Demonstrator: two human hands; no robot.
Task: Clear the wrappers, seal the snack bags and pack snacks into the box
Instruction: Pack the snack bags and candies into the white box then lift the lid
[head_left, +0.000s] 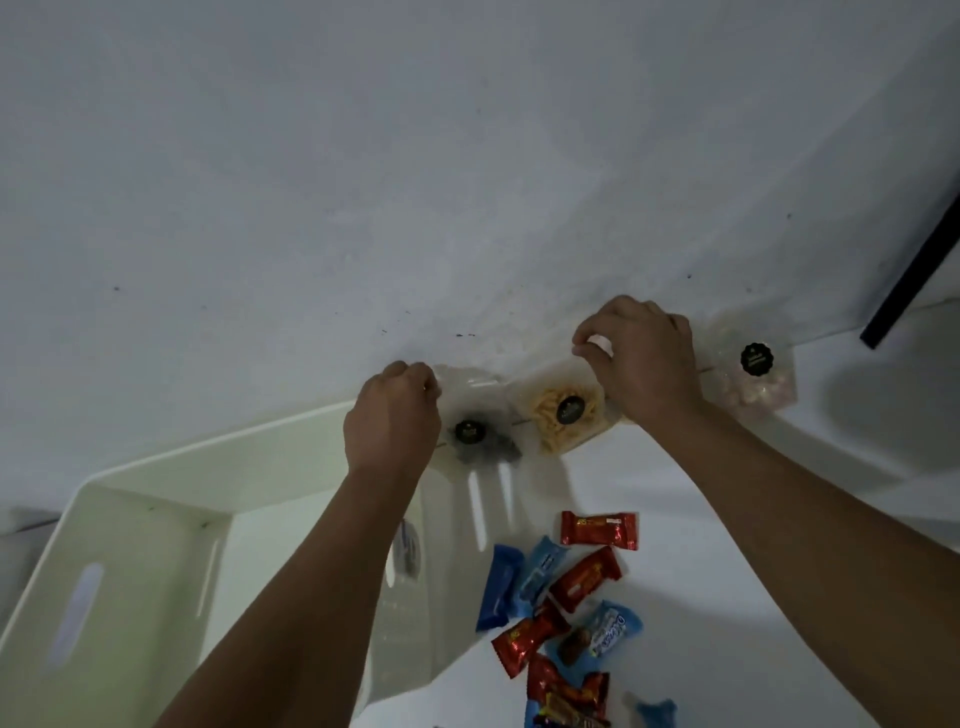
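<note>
Three clear snack bags with round black labels lean against the wall: one with dark contents (480, 441), one with yellow snacks (566, 415), one with pale pink pieces (753, 379). My left hand (395, 415) pinches the top left corner of the dark-snack bag. My right hand (641, 358) pinches the top edge of the yellow-snack bag, a fingertip showing at its upper left. A cream plastic box (156, 499) stands open at the lower left, under my left forearm. Red and blue wrapped candies (566, 597) lie scattered on the white table.
The white wall rises right behind the bags. A black bar (914, 270) leans at the far right. A torn blue wrapper piece (657, 712) lies near the bottom edge. The box has slot handles in its walls.
</note>
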